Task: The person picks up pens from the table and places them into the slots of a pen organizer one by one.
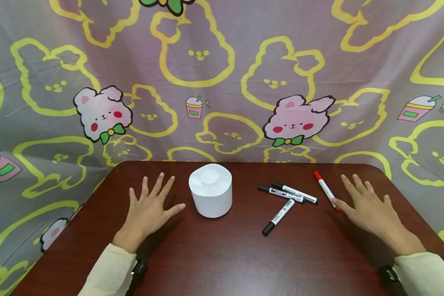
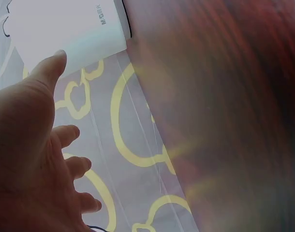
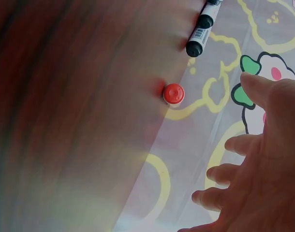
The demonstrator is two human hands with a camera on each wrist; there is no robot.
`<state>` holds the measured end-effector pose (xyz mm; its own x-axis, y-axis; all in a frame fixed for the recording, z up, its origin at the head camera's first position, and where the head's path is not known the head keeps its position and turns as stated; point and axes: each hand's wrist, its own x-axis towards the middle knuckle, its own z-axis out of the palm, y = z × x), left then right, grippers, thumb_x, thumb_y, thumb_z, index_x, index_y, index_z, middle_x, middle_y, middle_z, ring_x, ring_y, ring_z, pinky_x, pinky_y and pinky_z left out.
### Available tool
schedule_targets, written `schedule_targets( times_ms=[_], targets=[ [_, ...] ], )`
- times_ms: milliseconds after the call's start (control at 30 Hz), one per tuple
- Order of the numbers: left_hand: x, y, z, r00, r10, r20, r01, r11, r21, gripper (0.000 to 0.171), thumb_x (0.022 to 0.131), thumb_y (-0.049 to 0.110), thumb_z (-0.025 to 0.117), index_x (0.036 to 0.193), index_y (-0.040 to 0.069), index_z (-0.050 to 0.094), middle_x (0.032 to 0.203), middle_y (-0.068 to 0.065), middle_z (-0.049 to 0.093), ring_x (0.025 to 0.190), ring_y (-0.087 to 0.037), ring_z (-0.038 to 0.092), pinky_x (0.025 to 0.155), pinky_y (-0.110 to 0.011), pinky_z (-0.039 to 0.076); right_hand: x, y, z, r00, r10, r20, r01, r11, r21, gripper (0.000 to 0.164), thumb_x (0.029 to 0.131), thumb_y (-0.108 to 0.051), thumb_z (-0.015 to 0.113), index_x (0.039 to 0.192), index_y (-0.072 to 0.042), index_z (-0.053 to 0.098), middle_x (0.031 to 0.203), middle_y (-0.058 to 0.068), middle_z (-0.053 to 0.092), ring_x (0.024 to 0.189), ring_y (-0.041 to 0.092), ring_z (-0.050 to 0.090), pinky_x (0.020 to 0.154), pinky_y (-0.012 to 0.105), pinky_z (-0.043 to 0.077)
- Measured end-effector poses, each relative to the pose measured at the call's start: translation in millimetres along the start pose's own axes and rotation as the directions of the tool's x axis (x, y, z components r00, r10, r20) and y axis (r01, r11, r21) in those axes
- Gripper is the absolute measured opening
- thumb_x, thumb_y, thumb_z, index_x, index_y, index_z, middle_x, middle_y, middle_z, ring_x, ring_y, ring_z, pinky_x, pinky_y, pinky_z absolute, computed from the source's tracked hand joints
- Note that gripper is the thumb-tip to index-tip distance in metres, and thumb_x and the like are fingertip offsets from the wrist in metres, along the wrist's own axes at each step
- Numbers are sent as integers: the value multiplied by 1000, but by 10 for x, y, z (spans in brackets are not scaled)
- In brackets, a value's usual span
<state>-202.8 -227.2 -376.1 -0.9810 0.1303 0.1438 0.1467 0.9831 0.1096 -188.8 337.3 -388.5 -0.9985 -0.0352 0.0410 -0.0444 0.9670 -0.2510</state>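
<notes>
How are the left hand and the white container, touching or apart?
Apart: the head view shows a strip of table between the left hand and the white container.

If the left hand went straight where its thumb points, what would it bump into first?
Probably the white container. It stands next in line from the left hand, with a gap between, though depth is hard to tell.

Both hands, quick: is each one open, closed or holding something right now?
Left hand: open, fingers spread, holding nothing.
Right hand: open, fingers spread, holding nothing.
</notes>
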Motion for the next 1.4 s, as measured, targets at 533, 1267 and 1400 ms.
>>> schedule_targets(
  times_ms=[533, 1267, 1400],
  targets=[
    [54, 153, -31, 999, 30, 40, -16, 952, -304, 122, 82, 63, 81, 170, 25, 6, 177, -16, 9, 157, -57, 4, 113, -86, 4, 104, -89, -11, 999, -7, 35, 2, 992, 130, 99, 104, -62, 52, 164, 7, 13, 160, 43, 25, 141, 66, 31, 104, 82, 32],
    [328, 427, 112, 991, 118, 64, -24, 626, -780, 130, 81, 33, 92, 169, 25, -4, 177, -10, 4, 163, -36, 9, 127, -65, 12, 249, -131, 50, 985, 169, 23, -163, 888, 430, 71, 98, -36, 72, 138, 18, 50, 126, 38, 63, 95, 37, 70, 74, 36, 56],
    [369, 458, 155, 990, 120, 78, -6, 583, -812, 128, 82, 28, 91, 170, 20, -2, 177, -12, 7, 163, -35, 9, 128, -63, 10, 292, -120, 65, 972, 221, 84, -232, 825, 516, 68, 96, -29, 74, 137, 20, 50, 125, 36, 61, 88, 25, 68, 67, 25, 55]
  ],
)
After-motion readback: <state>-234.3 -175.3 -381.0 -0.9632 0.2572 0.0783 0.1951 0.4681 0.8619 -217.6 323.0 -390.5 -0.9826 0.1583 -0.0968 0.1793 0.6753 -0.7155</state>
